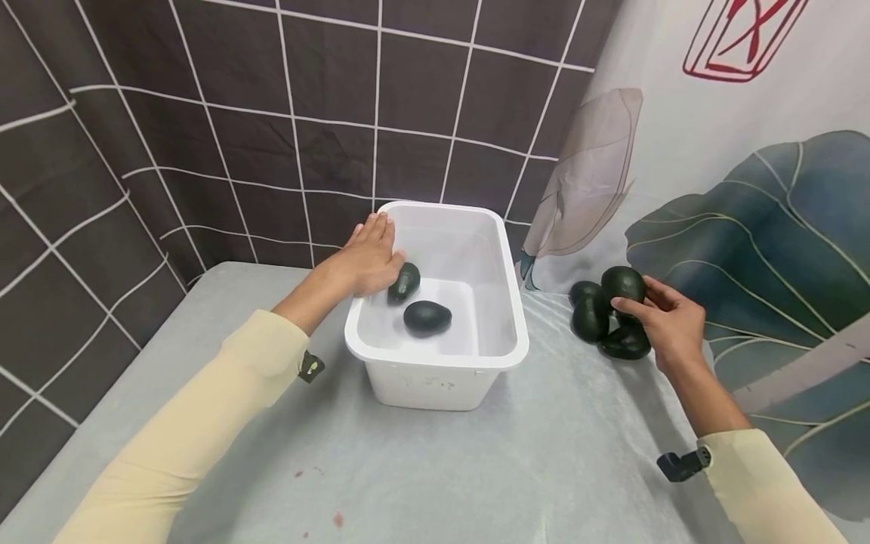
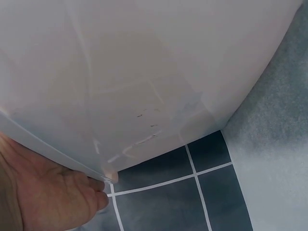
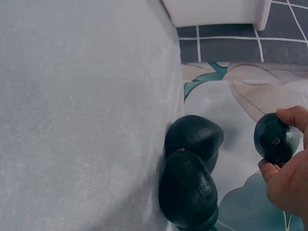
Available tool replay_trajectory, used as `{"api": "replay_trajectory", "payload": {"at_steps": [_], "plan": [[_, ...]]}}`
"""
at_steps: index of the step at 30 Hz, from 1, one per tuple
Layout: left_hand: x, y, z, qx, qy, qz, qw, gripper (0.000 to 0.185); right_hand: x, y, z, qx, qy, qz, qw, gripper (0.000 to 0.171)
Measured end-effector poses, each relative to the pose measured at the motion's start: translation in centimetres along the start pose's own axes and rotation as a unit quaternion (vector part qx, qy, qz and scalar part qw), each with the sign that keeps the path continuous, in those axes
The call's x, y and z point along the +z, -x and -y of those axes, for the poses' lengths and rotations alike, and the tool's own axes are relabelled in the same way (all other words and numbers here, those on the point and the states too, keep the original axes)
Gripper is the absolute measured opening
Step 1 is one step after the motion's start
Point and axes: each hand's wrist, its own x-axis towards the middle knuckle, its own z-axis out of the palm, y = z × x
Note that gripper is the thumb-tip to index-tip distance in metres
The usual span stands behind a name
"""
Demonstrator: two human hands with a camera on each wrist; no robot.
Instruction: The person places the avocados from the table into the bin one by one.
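A white plastic tub (image 1: 506, 302) stands on the grey-covered table (image 1: 476, 468) with two dark green avocados inside, one by the left wall (image 1: 405, 282) and one in the middle (image 1: 427, 317). My left hand (image 1: 370, 253) lies over the tub's left rim with straight fingers, its palm side next to the left avocado; the left wrist view shows the hand (image 2: 48, 197) against the tub wall (image 2: 144, 72). My right hand (image 1: 655, 310) pinches another avocado (image 1: 621, 283) just above a small pile of avocados (image 1: 590, 317). The right wrist view shows the held avocado (image 3: 274, 138) and the pile (image 3: 190, 187).
A dark tiled curtain (image 1: 238, 113) hangs behind and to the left, and a leaf-print curtain (image 1: 748, 211) on the right, close behind the pile. The grey cloth stretches toward me in front of the tub, with a few small red spots (image 1: 337, 519).
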Motion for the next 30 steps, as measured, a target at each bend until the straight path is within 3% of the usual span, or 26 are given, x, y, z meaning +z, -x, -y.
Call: {"api": "replay_trajectory", "payload": {"at_steps": [15, 30], "plan": [[0.1, 0.3, 0.0, -0.004, 0.001, -0.001, 1.0, 0.08, 0.3, 0.0, 0.8, -0.01, 0.011, 0.008, 1.0, 0.093], [0.1, 0.2, 0.0, -0.001, -0.006, -0.006, 1.0, 0.08, 0.8, 0.1, 1.6, -0.009, -0.035, -0.001, 0.999, 0.091]]}}
